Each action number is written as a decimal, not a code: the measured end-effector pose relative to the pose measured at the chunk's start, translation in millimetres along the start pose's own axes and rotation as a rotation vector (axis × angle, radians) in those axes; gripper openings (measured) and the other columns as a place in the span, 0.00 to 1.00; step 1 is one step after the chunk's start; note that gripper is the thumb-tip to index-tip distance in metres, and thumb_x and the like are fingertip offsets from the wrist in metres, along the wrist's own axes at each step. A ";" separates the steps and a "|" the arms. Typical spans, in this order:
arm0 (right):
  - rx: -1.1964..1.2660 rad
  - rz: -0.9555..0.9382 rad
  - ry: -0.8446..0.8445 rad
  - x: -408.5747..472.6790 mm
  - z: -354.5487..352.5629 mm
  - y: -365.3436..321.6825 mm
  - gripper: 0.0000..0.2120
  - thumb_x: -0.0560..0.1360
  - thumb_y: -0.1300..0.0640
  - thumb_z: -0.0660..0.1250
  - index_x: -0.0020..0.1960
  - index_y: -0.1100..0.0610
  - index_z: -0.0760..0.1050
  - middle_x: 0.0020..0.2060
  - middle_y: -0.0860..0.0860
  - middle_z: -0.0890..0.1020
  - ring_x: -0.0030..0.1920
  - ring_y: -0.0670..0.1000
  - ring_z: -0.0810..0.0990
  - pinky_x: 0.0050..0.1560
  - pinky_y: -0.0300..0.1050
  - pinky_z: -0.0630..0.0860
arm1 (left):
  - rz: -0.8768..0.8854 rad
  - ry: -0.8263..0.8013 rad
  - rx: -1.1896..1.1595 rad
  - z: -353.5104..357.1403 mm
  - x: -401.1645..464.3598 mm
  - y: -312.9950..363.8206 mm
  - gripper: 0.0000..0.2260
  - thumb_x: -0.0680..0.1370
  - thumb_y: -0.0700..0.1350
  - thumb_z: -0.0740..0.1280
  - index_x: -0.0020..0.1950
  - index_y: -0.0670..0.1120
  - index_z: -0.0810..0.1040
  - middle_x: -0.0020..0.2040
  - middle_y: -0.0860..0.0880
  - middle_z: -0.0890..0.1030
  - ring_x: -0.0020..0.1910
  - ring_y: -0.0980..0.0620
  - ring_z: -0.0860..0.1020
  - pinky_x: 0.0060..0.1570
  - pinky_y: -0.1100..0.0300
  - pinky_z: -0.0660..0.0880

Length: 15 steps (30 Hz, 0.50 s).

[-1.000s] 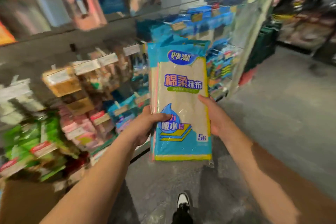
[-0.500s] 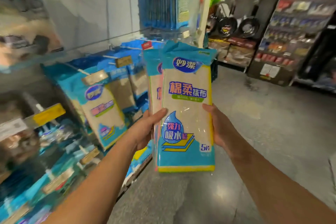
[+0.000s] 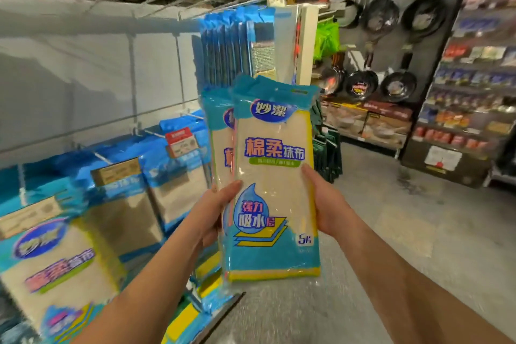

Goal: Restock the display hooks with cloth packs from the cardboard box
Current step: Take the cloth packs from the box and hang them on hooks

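I hold a small stack of cloth packs (image 3: 275, 176) upright in front of me; they are blue and yellow with a pale cloth inside. My left hand (image 3: 216, 211) grips the stack's left edge with the thumb on the front. My right hand (image 3: 325, 204) grips the right edge, thumb across the front. At least two packs show, one behind the other. Matching cloth packs (image 3: 173, 176) hang on display hooks (image 3: 152, 133) on the shelf wall to the left. The cardboard box is not in view.
A higher hook row carries dark blue packs (image 3: 231, 47) beside a white upright post (image 3: 305, 45). Price tags (image 3: 180, 141) sit on the hook ends. Frying pans (image 3: 363, 84) hang on a far rack, and stocked shelves (image 3: 469, 109) stand at right across the grey floor.
My view has swung right and upward along the shelf, from mixed goods to the hooks with matching blue packs. The stack stays gripped in both hands and has come closer to the upper hooks.
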State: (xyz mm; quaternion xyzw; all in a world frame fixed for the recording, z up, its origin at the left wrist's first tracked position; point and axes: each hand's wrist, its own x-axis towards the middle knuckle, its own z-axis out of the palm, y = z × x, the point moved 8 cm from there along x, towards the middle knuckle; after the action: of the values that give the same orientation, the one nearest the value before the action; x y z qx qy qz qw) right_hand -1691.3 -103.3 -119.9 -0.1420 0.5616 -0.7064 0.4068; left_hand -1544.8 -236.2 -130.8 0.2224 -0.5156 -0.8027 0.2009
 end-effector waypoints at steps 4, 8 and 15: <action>-0.141 -0.045 -0.133 55.2 -11.2 -60.0 0.17 0.82 0.43 0.58 0.64 0.51 0.75 0.51 0.54 0.86 0.48 0.55 0.86 0.47 0.51 0.81 | 0.026 0.099 -0.135 21.8 59.1 11.5 0.26 0.72 0.48 0.71 0.68 0.42 0.75 0.56 0.38 0.84 0.48 0.40 0.85 0.43 0.45 0.83; -0.346 -0.114 -0.304 115.3 -7.1 -109.2 0.15 0.82 0.44 0.57 0.63 0.49 0.74 0.56 0.52 0.84 0.56 0.55 0.84 0.60 0.56 0.78 | 0.079 0.183 -0.213 29.8 102.9 28.6 0.26 0.72 0.49 0.71 0.68 0.41 0.76 0.57 0.38 0.84 0.51 0.39 0.85 0.49 0.41 0.83; -0.667 -0.665 -0.098 236.4 29.3 -272.3 0.26 0.77 0.47 0.69 0.71 0.53 0.66 0.63 0.52 0.75 0.62 0.53 0.76 0.64 0.54 0.74 | 0.149 0.294 -0.236 11.1 166.8 71.4 0.27 0.71 0.50 0.73 0.68 0.43 0.75 0.57 0.38 0.84 0.54 0.37 0.84 0.54 0.38 0.80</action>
State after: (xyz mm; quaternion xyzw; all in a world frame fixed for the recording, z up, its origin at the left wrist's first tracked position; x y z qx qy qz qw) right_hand -1933.8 -286.3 76.7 -0.4701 0.6620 -0.5719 0.1164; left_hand -1681.2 -347.7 -86.2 0.2733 -0.3979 -0.7995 0.3574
